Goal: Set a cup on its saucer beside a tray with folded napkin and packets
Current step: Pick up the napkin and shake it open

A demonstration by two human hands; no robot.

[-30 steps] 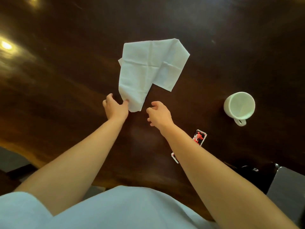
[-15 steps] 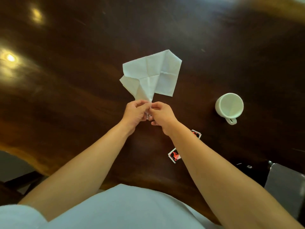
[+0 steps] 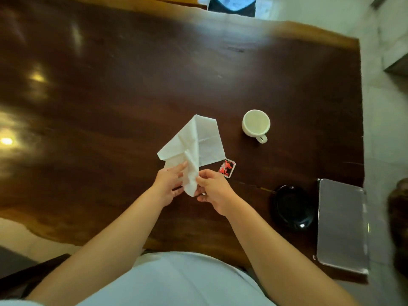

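Observation:
A white paper napkin (image 3: 198,144), partly folded, hangs over the dark wooden table (image 3: 110,89). My left hand (image 3: 169,184) and my right hand (image 3: 213,191) both pinch its lower corner, close together. A white cup (image 3: 256,124) stands upright to the right of the napkin, its handle pointing toward me. A red and black packet (image 3: 227,168) lies just right of my right hand. A black saucer (image 3: 293,206) sits near the table's right front, with a silver metal tray (image 3: 342,224) beside it at the table's right edge.
The table's far edge and right edge are in view, with pale floor beyond them. A dark object (image 3: 399,208) stands on the floor past the tray. A chair edge (image 3: 33,272) shows at the lower left.
The napkin has been drawn nearer and to the right, folded narrower, with both hands staying pinched on its corner. My view has pulled back, so the saucer and tray now show.

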